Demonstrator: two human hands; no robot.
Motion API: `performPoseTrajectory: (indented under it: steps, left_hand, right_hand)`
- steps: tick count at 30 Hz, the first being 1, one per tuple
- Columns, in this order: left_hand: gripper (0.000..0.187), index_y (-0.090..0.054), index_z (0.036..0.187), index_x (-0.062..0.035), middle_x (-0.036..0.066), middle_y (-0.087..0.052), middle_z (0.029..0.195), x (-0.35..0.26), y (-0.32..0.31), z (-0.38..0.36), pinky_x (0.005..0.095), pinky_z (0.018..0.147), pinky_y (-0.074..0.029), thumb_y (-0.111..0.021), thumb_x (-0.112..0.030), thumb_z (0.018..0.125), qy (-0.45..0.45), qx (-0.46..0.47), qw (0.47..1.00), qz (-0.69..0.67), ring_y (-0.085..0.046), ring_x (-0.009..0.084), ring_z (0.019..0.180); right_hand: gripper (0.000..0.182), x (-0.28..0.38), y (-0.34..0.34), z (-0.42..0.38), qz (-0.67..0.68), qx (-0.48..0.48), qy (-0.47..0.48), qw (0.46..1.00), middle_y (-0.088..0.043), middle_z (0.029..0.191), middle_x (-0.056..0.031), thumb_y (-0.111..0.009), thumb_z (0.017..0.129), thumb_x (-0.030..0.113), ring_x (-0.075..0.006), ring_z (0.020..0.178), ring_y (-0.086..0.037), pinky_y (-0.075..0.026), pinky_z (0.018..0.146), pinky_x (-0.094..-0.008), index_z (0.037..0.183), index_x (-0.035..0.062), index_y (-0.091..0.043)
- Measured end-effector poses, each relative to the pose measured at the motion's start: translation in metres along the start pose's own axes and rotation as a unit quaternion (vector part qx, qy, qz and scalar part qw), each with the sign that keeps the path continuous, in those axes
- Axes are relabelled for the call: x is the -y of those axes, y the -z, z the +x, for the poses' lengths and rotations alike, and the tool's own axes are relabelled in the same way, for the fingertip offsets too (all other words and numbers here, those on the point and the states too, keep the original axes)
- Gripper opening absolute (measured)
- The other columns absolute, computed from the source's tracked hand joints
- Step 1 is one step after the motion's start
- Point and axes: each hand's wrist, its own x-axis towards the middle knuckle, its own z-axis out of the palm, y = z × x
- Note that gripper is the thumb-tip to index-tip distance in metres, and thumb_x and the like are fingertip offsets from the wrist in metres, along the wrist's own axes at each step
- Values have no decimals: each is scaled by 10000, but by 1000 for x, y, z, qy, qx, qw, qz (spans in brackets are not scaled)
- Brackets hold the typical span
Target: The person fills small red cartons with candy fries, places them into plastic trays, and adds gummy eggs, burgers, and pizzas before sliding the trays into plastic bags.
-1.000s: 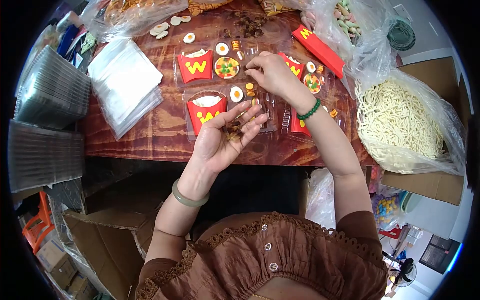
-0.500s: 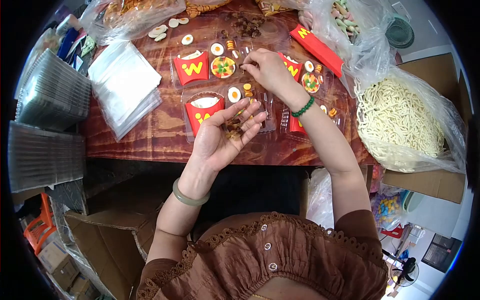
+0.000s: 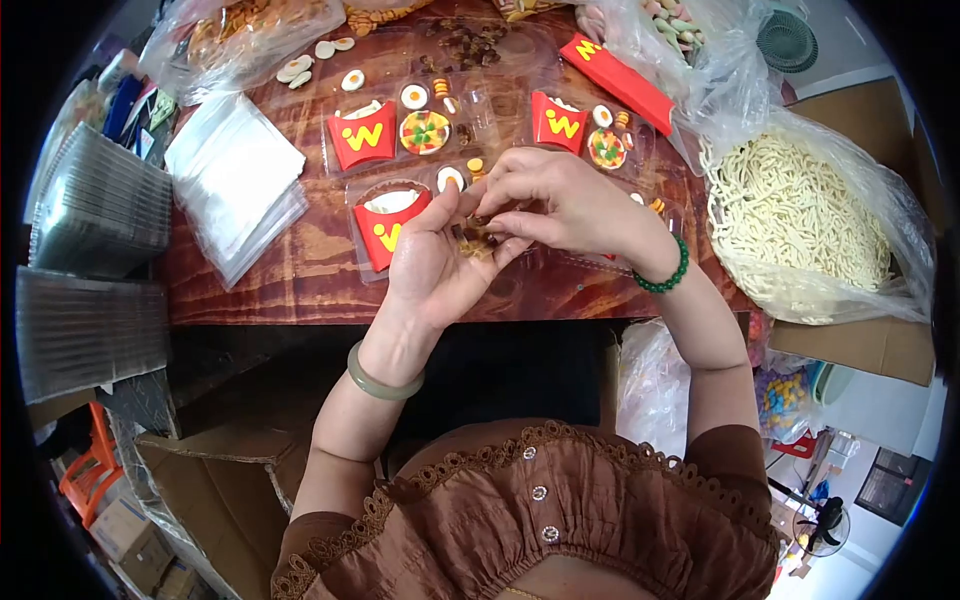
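My left hand (image 3: 435, 265) is palm up, cupped around several small brown candies (image 3: 476, 238). Over that palm, my right hand (image 3: 545, 205) has its fingertips pinched together at the candies. Just beyond lie clear plastic trays. One holds a red fries box (image 3: 362, 136), an egg candy (image 3: 414, 97), a round pizza candy (image 3: 425, 132) and, now, brown candy (image 3: 463, 132). A nearer tray with another red box (image 3: 388, 226) is partly hidden by my hands. To the right, a tray holds a red box (image 3: 558, 122) and a small pizza candy (image 3: 608, 149).
Stacked clear trays (image 3: 105, 200) and plastic sleeves (image 3: 235, 180) are at the left. Loose brown candies (image 3: 470, 42) and egg candies (image 3: 295, 70) lie at the back. A flat red box (image 3: 618, 85) and a bag of pale strands (image 3: 800, 225) are on the right.
My right hand has moved from the back tray down to my left palm. A brown candy now shows in that tray where its fingers were. The view has shifted slightly.
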Motion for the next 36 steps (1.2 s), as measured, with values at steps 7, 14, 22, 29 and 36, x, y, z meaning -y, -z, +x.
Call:
performPoseTrajectory:
  steps: [7,14,22,29,36]
  left_hand:
    - [425,-476,1250,24,121,-542,1184,21,-13,12,437,999,-417,-335,-298,1011,38,-51,997,47,-518,254,1122]
    - [391,-475,1241,33,137,-534,1193,53,-9,28,385,979,-443,-322,-248,1016,108,9,994,-17,-523,229,1125]
    - [389,-441,1254,60,233,-472,1289,91,-14,39,405,971,-486,-326,-218,1007,178,-43,982,39,-497,371,1181]
    - [323,-440,1227,46,240,-478,1297,116,4,51,394,955,-497,-377,-163,990,204,-100,970,81,-487,386,1201]
    - [294,-469,1198,40,233,-513,1261,119,5,54,378,942,-506,-405,-148,981,203,-107,968,100,-512,371,1177]
  right_hand:
    - [119,14,8,-39,6,-61,-72,996,-660,910,-92,-671,764,53,-238,826,-638,-503,728,-313,855,5,-610]
    - [167,12,-3,-75,-32,-136,-37,989,-663,885,-73,-692,738,34,-201,843,-644,-497,773,-311,892,44,-627]
    - [131,20,28,-166,15,-367,-245,897,-599,794,27,-668,791,-16,-13,648,-500,-400,559,-176,914,18,-635]
    - [129,-11,10,-237,-247,-333,-296,861,-597,798,-80,-667,776,20,-177,588,-568,-469,545,-282,893,20,-612]
    - [116,-11,-7,-223,-322,-271,-231,877,-596,812,-118,-637,797,36,-290,729,-601,-493,631,-353,910,39,-612]
